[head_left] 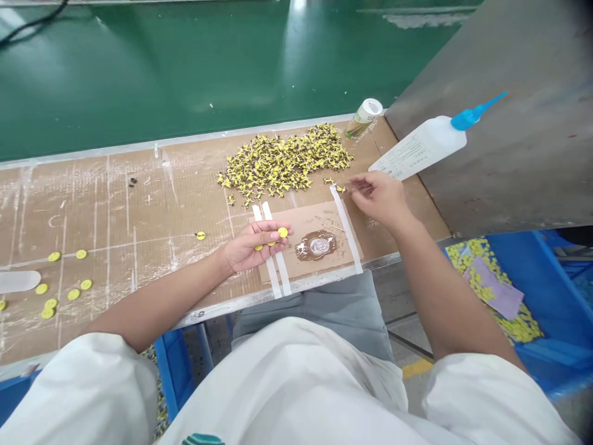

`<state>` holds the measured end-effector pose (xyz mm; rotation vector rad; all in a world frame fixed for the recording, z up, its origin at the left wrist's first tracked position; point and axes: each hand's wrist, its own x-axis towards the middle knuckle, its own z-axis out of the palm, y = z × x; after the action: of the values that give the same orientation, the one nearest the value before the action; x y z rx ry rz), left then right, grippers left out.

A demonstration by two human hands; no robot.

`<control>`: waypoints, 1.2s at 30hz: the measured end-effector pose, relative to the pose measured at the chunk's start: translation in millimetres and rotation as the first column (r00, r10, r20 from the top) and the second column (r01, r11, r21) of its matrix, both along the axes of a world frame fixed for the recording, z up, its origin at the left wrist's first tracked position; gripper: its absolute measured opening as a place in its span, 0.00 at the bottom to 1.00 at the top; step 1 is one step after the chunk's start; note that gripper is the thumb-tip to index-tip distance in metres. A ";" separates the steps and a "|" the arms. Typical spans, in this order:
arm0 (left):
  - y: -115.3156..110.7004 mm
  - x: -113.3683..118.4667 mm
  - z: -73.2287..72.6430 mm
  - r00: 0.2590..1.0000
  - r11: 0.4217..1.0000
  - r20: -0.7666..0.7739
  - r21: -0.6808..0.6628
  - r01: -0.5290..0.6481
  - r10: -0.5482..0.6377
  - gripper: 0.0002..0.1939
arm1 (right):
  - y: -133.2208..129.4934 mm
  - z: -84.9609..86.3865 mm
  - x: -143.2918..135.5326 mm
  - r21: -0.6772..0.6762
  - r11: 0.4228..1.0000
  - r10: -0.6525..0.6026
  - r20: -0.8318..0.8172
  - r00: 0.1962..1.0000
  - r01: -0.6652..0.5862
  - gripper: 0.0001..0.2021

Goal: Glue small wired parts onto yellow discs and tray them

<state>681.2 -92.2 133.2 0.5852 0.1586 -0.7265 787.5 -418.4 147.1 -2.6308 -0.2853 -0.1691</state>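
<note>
My left hand point(256, 243) is closed around several small yellow discs, one yellow disc point(283, 232) showing at the fingertips. It is over the left side of a taped cardboard sheet point(296, 216), beside a wet brown patch with a clear puddle point(319, 246). My right hand point(380, 196) has its thumb and fingers apart, with nothing seen between them. Close to its fingertips lies a small yellow-and-black figure piece point(341, 190). A large pile of such yellow-and-black pieces point(287, 161) lies beyond both hands. Right behind the right hand is a white squeeze bottle point(421, 148) with a blue nozzle.
A small clear container with a white lid point(365, 116) stands by the back edge. Loose yellow discs point(74, 294) lie at left near a pale rounded strip point(18, 282). A metal panel point(500, 136) bounds the right. Below it, a blue bin point(556, 309) holds yellow pieces.
</note>
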 end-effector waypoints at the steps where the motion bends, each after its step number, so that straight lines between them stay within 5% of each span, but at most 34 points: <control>1: -0.2 0.0 0.0 1.000 1.000 0.001 -0.001 0.000 0.000 0.15 | 0.9 -3.0 -0.9 0.032 0.997 -0.065 -0.013 0.998 0.065 0.15; 4: -0.5 0.0 0.3 1.000 1.000 0.006 -0.003 0.003 -0.003 0.15 | 5.7 -13.4 -1.0 0.044 0.988 -0.144 -0.045 0.989 0.146 0.17; 12: 0.8 0.5 0.7 1.000 1.000 0.005 -0.018 0.018 -0.018 0.15 | 5.9 -31.4 1.2 0.119 0.988 -0.101 -0.018 0.995 0.102 0.15; 18: -0.1 0.3 0.6 1.000 1.000 -0.002 -0.002 0.013 -0.013 0.13 | 3.9 -22.0 -2.3 0.199 0.979 -0.034 -0.018 0.999 0.037 0.16; 26: 0.3 0.8 2.9 1.000 1.000 -0.008 -0.010 0.000 0.000 0.14 | -2.8 -5.9 -4.7 -0.017 0.991 0.131 0.092 0.987 -0.130 0.09; 36: -0.5 0.6 3.3 1.000 1.000 -0.020 0.028 -0.011 0.012 0.13 | -2.2 1.0 -26.8 0.294 0.956 0.005 0.025 1.000 -0.012 0.18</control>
<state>681.8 -92.7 136.6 0.6029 0.1909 -0.7202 760.7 -420.5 148.2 -2.3325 -0.2578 -0.2222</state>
